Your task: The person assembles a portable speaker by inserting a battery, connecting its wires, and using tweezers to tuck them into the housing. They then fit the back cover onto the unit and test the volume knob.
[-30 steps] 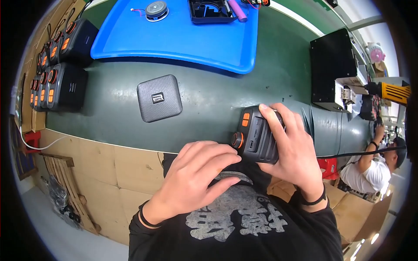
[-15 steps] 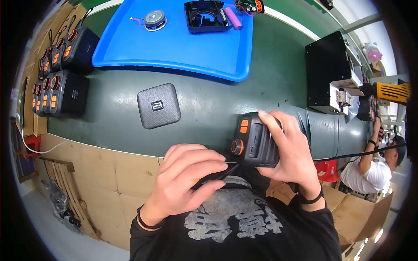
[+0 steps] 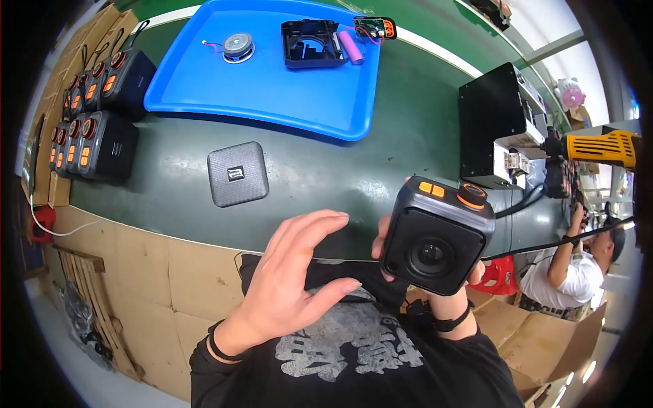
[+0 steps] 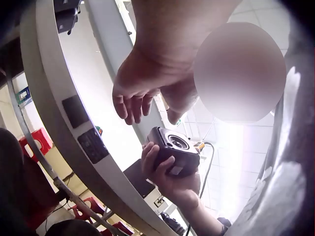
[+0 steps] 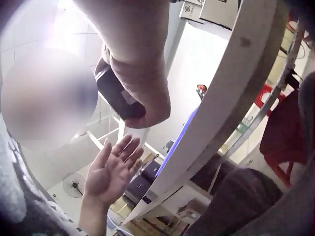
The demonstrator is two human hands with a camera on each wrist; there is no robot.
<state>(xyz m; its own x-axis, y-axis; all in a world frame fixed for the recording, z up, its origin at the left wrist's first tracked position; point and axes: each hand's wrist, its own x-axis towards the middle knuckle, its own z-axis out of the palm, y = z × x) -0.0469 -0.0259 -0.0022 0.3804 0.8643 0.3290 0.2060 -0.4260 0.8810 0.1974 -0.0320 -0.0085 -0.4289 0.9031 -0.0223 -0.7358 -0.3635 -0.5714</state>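
Note:
In the head view my right hand (image 4: 178,189) grips a black portable speaker (image 3: 442,234) from behind and below, raised over the table's near edge. Its front is turned to the head camera and shows a bare round driver, with two orange buttons and an orange-ringed knob on top and a strap loop at the side. My left hand (image 3: 289,275) is spread, thumb apart from the fingers, beside the speaker and holding nothing. A square black speaker grille (image 3: 238,174) with a small logo plate lies on the green table, ahead of the left hand.
A blue tray (image 3: 272,102) holds a loose driver (image 3: 238,47), a black housing (image 3: 313,44) and a pink battery cell (image 3: 351,47); a circuit board (image 3: 374,27) is at its rim. Several finished-looking speakers (image 3: 109,146) stand left. A black box-shaped device (image 3: 493,122) stands right. Another person sits far right.
My right hand has turned the speaker so its front, not its ported side, faces the head camera, and moved it slightly right. My left hand has drawn apart from it and spread its fingers.

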